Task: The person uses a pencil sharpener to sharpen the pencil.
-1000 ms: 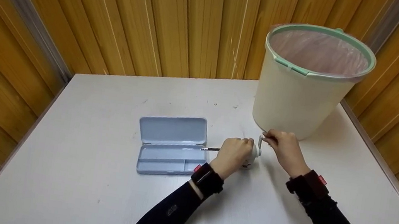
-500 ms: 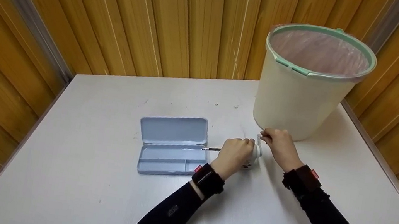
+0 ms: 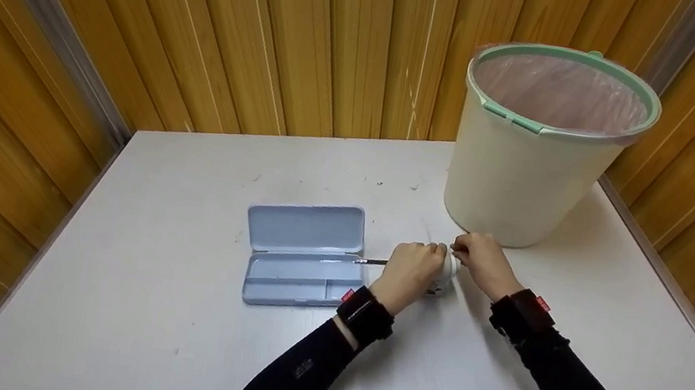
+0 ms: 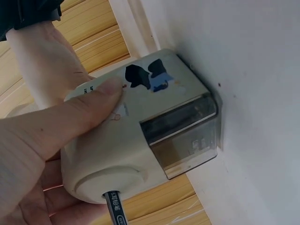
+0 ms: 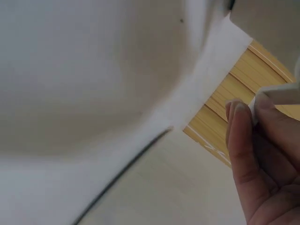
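White hand-crank sharpener point(image 4: 126, 140) sits on the white table point(image 3: 143, 248), at 4 o'clock from the middle of the head view. Dark pencil point(image 4: 115, 206) is in its front hole, 7 o'clock on the body in the left wrist view; the inserted end is hidden. Clear shavings drawer point(image 4: 185, 145) at 4 o'clock there, contents not readable. Left hand point(image 3: 408, 271) grips the body, thumb on the stickered side, fingers round the far side. Right hand point(image 3: 484, 262), at 2 o'clock from the sharpener, pinches the crank handle point(image 5: 279, 95) between thumb and fingers; hands near each other, each on its own part. Step looks like turning the crank. To do it well, I'd press the body down firmly, turn in smooth full circles at even speed, hold the pencil's line straight, and ease off if it binds; rocking or jerking could snap the lead. Further out: open blue pencil case point(image 3: 305, 226) at 9 o'clock, pencil's outer end at its right edge; lined bin point(image 3: 513, 177) at 1 o'clock, wood-look wall point(image 3: 260, 40) toward 12.
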